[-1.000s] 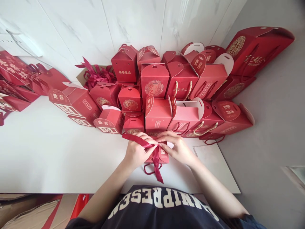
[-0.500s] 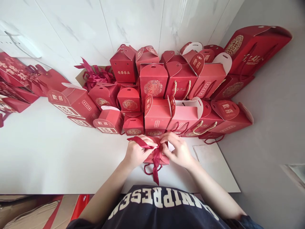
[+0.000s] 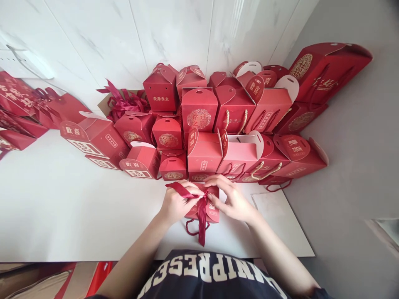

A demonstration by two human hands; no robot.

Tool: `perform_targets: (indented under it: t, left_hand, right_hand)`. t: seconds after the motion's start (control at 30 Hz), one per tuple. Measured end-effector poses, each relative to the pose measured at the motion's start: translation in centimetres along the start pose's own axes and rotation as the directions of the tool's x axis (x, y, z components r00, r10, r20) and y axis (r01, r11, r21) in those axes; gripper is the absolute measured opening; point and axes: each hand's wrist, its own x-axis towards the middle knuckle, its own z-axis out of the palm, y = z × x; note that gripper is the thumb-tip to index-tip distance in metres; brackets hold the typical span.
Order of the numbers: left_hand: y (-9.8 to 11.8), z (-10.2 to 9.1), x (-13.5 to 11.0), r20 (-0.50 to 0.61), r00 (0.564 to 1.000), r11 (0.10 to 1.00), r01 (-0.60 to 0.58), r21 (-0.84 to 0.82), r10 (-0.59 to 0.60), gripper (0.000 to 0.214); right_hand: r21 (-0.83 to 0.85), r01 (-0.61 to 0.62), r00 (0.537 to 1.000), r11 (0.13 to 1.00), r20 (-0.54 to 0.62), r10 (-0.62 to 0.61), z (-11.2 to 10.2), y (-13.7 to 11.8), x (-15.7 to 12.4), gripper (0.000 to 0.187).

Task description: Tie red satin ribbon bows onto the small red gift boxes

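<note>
A small red gift box [image 3: 213, 214] sits on the table in front of me, its flaps folded over the top. A dark red satin ribbon [image 3: 202, 222] is knotted at the top, with one tail hanging over the near side beside a twisted cord handle [image 3: 191, 231]. My left hand [image 3: 177, 203] pinches the other ribbon end, which loops back over its fingers. From the right, my right hand [image 3: 233, 201] curls over the box top, its thumb and fingers closing at the knot. The exact grip of its fingertips is partly hidden.
Red gift boxes [image 3: 205, 153] stand stacked in rows just behind the work spot. A carton of loose ribbons [image 3: 124, 104] is at the back left, with red bags [image 3: 62, 108] farther left. Grey wall [image 3: 358, 166] bounds the right; flat cardboard [image 3: 37, 286] lies below the table edge.
My right hand has shifted slightly, its thumb now at the knot, and more of the box top shows. The left hand still pinches the ribbon. The whole view has tilted slightly.
</note>
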Motion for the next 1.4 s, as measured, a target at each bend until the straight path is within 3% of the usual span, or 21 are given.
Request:
perform_targets:
  t: [0.07, 0.2, 0.33, 0.5, 0.63, 0.77, 0.87, 0.97, 1.03, 1.13, 1.2, 1.3, 1.4]
  left_hand:
    - [-0.1, 0.0, 0.0, -0.002, 1.000, 1.000, -0.017, 0.019, 0.017, 0.009]
    - [-0.2, 0.0, 0.1, -0.019, 0.999, 0.999, -0.039, 0.018, 0.039, 0.012]
    - [-0.2, 0.0, 0.2, -0.011, 0.997, 0.996, -0.080, 0.033, 0.080, 0.013]
    - [-0.2, 0.1, 0.3, -0.006, 0.996, 0.992, -0.086, 0.095, 0.086, 0.012]
    - [-0.2, 0.2, 0.3, 0.006, 0.995, 0.987, -0.103, 0.123, 0.103, 0.012]
    - [-0.2, 0.1, 0.2, 0.010, 0.994, 0.990, -0.108, 0.094, 0.108, 0.014]
    - [-0.2, 0.1, 0.1, 0.007, 0.993, 0.991, -0.116, 0.073, 0.115, 0.015]
    - [-0.2, 0.2, 0.0, -0.013, 0.996, 0.995, -0.088, 0.036, 0.088, 0.013]
    - [-0.3, 0.3, 0.0, -0.012, 0.998, 0.998, -0.065, 0.010, 0.065, 0.011]
    - [-0.4, 0.3, 0.1, 0.005, 0.998, 0.998, -0.055, -0.019, 0.055, 0.010]
    - [-0.4, 0.3, 0.1, 0.008, 0.999, 0.998, -0.045, -0.054, 0.046, 0.009]
    - [-0.3, 0.3, 0.3, 0.011, 1.000, 0.993, -0.026, -0.117, 0.028, 0.007]
    - [0.2, 0.5, 0.5, 0.028, 0.999, 0.989, -0.027, -0.143, 0.031, 0.007]
  right_hand:
    - [-0.030, 0.012, 1.000, 0.999, -0.004, -0.012, 0.0, 0.0, 0.0, 0.014]
    - [-0.063, -0.046, 0.987, 0.997, -0.158, 0.035, 0.1, -0.1, -0.1, 0.015]
    - [-0.025, -0.051, 0.995, 0.998, -0.082, 0.049, 0.3, -0.4, 0.2, 0.023]
    - [-0.105, -0.066, 0.969, 0.992, -0.245, 0.039, 0.9, -0.5, 0.3, 0.019]
    - [-0.075, -0.062, 0.990, 0.995, -0.132, 0.052, 1.0, -0.7, 0.3, 0.032]
    - [-0.121, 0.003, 0.994, 0.993, -0.108, -0.017, 1.2, -0.7, 0.3, 0.026]
    - [-0.257, 0.021, 0.981, 0.966, -0.181, -0.070, 1.5, -0.3, 0.1, 0.023]
    - [-0.498, -0.056, 0.958, 0.866, -0.272, -0.095, 1.9, 0.0, -0.4, 0.020]
    - [-0.569, -0.131, 0.946, 0.812, -0.317, -0.070, 1.8, -0.2, -0.6, 0.019]
    - [-0.365, -0.211, 0.939, 0.907, -0.335, 0.084, 0.8, -1.1, -0.8, 0.016]
    - [-0.017, -0.221, 0.958, 0.975, -0.189, 0.214, -0.5, -1.7, -0.8, 0.014]
    - [0.414, -0.301, 0.953, 0.859, 0.159, 0.257, -2.6, -2.0, -0.8, 0.009]
    - [0.451, -0.399, 0.914, 0.798, 0.267, 0.306, -3.7, -2.0, -0.8, 0.025]
